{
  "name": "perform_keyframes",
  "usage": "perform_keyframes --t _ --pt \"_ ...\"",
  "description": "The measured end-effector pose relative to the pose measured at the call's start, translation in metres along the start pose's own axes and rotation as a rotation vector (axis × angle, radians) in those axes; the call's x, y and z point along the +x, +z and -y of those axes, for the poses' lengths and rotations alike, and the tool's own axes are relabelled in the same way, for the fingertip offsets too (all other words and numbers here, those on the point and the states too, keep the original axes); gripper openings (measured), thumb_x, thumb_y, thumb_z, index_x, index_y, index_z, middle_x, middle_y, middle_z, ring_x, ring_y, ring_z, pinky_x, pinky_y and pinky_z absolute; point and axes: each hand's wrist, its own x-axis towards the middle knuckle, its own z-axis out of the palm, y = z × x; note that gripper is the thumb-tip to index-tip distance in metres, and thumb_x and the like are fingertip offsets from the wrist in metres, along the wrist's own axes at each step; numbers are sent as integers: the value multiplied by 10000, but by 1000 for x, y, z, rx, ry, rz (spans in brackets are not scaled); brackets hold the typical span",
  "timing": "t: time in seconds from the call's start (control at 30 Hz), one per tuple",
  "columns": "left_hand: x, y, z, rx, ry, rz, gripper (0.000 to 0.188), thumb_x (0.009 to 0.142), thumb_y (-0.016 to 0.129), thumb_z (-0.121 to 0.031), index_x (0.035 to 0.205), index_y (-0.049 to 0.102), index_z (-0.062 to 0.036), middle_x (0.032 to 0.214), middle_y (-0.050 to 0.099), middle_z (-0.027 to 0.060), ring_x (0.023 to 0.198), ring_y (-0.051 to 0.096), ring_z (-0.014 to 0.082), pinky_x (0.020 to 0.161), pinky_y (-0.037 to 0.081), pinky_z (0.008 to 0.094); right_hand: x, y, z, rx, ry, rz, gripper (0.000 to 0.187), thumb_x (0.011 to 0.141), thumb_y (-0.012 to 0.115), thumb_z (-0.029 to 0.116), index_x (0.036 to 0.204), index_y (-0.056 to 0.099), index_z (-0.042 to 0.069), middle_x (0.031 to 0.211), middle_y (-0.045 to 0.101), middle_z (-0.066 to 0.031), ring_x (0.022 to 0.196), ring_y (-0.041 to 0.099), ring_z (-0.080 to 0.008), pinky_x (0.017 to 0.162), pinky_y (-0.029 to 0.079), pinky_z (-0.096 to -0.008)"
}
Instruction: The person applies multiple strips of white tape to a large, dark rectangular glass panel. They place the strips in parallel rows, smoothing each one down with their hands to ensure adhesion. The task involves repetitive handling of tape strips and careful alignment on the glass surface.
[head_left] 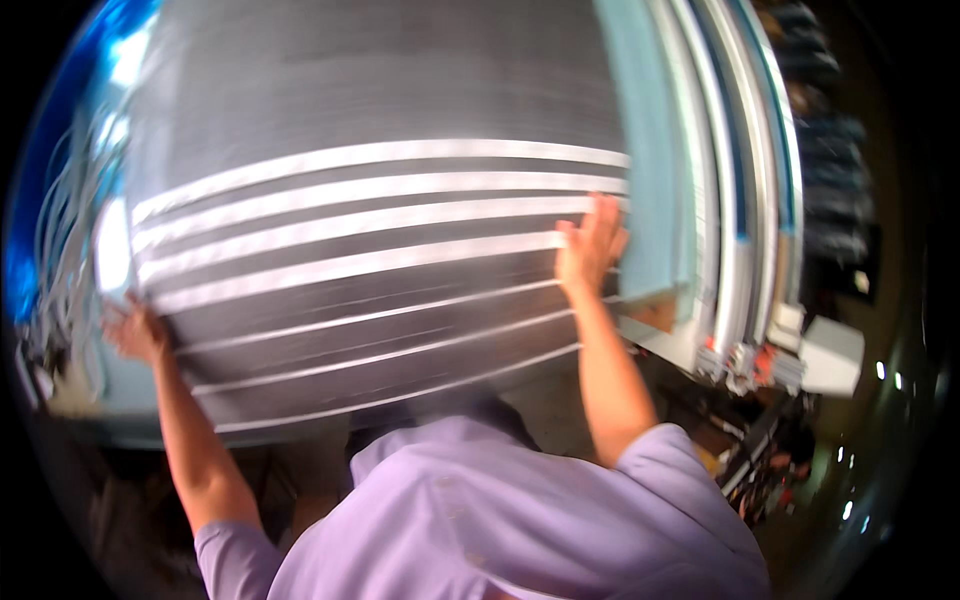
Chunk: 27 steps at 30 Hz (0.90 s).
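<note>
A wide dark grey sheet [380, 90], which looks like cloth, lies over a pale blue table [650, 190]. White bands cross it, thicker in the middle and thinner near me, and its near edge reaches my body. My left hand [138, 328] is at the sheet's left edge with its fingers spread. Over the right side of the white bands, my right hand [595, 245] has its fingers stretched out, seemingly flat on the sheet. Neither hand shows anything gripped. The picture is blurred, so exact contact is hard to make out.
Long metal rails [735, 170] run along the table's right side, ending in a white box-like unit [832, 357] with red and metal parts. Pale cords or strips [75, 215] hang at the left, beside shiny blue material [60, 120]. Dark piled items [830, 190] stand at far right.
</note>
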Motion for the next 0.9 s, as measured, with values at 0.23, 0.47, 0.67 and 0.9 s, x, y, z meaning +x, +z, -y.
perform_keyframes --t 0.23,0.47,0.67,0.9 --pt "-10 -34 -9 -254 -296 -229 611 997 376 -591 1399 548 -164 1463 512 129 1368 448 300 1096 308 529 -3 -8 -13 467 62 -157 543 987 551 306 1456 414 69 1575 283 -212 1460 277 -376 1177 216 -528" --pt "-193 -216 -111 -857 320 -45 439 1053 479 -265 1422 480 -28 1470 460 202 1385 391 379 1139 279 478 -46 -40 -156 216 557 -456 151 899 675 125 1006 636 27 1130 592 -144 1068 573 -326 906 458 -433" --pt "-307 -345 -193 -1164 436 276 459 1033 501 -241 1445 462 -43 1520 390 200 1412 354 366 1159 248 467 -67 -24 -244 250 751 -319 259 784 802 152 979 679 33 967 653 -121 902 642 -274 807 519 -400" --pt "-324 -404 -242 -1253 570 330 452 992 535 -107 1439 472 -80 1516 398 177 1392 374 364 1140 283 462 -61 -18 -251 361 799 -345 206 796 788 188 873 697 20 862 695 -107 786 665 -262 710 515 -392"
